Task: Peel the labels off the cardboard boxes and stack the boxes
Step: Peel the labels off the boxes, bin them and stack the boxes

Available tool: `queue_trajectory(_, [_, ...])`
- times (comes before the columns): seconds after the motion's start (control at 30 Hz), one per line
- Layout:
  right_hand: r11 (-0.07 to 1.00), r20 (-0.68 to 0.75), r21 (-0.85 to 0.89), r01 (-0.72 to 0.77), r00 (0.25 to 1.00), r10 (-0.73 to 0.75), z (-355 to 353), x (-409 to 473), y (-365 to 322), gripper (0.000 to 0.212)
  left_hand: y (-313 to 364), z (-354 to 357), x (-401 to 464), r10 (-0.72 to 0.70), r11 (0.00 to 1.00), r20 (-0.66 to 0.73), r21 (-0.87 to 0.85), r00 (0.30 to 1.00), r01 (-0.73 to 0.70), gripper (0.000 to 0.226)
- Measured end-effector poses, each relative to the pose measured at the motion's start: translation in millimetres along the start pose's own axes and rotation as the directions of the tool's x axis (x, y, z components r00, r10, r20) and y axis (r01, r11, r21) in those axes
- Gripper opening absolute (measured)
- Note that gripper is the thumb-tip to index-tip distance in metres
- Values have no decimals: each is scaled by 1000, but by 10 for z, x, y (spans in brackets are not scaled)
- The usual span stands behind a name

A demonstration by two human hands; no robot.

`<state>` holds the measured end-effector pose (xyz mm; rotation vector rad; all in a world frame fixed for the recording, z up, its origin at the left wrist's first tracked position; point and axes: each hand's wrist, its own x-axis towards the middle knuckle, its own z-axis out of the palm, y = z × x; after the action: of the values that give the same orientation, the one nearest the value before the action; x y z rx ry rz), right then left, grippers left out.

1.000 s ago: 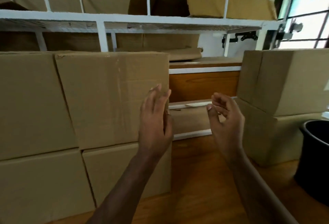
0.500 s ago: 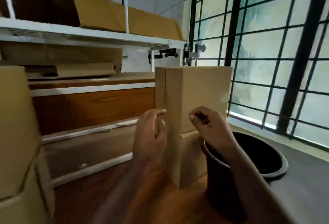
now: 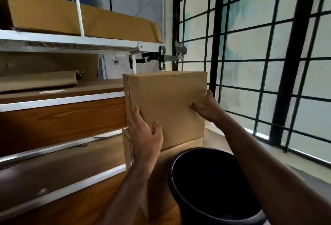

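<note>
Nearest: black bin (image 3: 211, 185), open-topped, low right, just in front of the box stack. The right forearm crosses above its rim.

Left hand (image 3: 145, 131): palm flat against the near face of the top box (image 3: 166, 106) at its lower left corner, fingers running up along the left edge, thumb spread onto the face. Not pinching; pressing.

Right hand (image 3: 207, 105): on the box's right edge about mid-height, thumb lying on the near face, fingers wrapped round onto the side face and out of sight there. So the box sits clamped between the two hands, left low, right higher.

Top box rests on a lower box (image 3: 182, 146), roughly squared to it. No label shows on the near face; a strip of tape (image 3: 179, 76) runs along the top edge. Other faces hidden.

Handling, as a judgement: plain corrugated card, stiff at edges and corners, panels giving a little under pressure. Probably light, maybe empty; cannot confirm. Dry card is not slippery, so side pressure near corners should hold it. Opposite edges are the sound hold, avoiding mid-panel.

Behind: white shelf (image 3: 71, 44) carrying flattened cardboard; barred window (image 3: 259, 60) to the right.
</note>
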<state>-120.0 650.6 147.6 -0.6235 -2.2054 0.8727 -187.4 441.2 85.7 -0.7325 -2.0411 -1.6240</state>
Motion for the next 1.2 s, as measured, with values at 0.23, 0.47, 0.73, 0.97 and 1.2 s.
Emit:
queue_trajectory(0.23, [971, -43, 237, -28, 998, 39, 104, 156, 235, 76, -57, 183, 93, -47, 999, -24, -11, 999, 46, 72])
queue_trajectory(0.47, [936, 24, 333, -116, 993, 115, 141, 189, 303, 72, -166, 266, 47, -119, 993, 19, 0, 993, 119, 84])
queue_trajectory(0.73, [973, -35, 203, 111, 994, -106, 48, 142, -225, 73, -123, -109, 131, -153, 923, -7, -360, 988, 140, 83])
queue_trajectory(0.97, [944, -9, 208, 256, 966, -259, 208, -250, -958, 77, 46, -955, 58, -70, 920, -190, -393, 979, -10, 72])
queue_trajectory(1.2, [894, -66, 253, 370, 928, -366, 547, -1307, -1559, 68, 126, -2184, -479, -141, 950, -236, -306, 961, 65, 90])
